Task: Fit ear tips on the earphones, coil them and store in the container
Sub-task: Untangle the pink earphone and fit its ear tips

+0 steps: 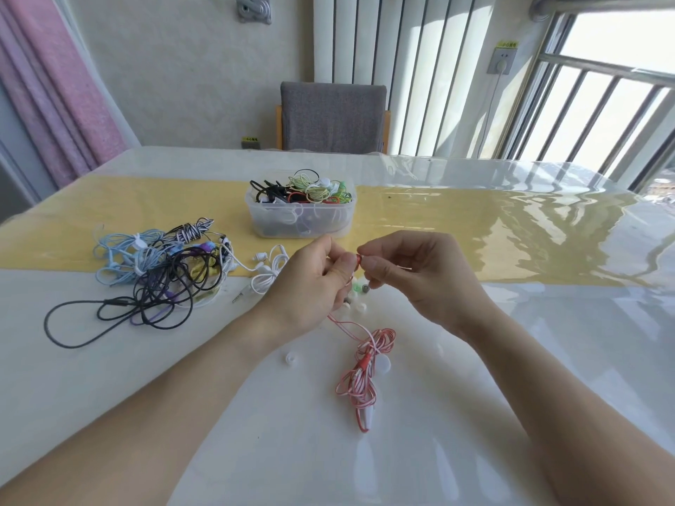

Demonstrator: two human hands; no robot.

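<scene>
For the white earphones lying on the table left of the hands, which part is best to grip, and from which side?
Probably grip the white earphones at the knotted middle of the bundle, coming from above. There the loops cross and bunch together, so one pinch should lift the whole coil. The two earbuds trail loose toward the left and the plug points down-left, so pulling on those ends would likely unwind it.

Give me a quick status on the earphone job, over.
Left hand and right hand both pinching the red earbud. Red cable dangling, uncoiled. Container already part full. Nothing blocking.
</scene>
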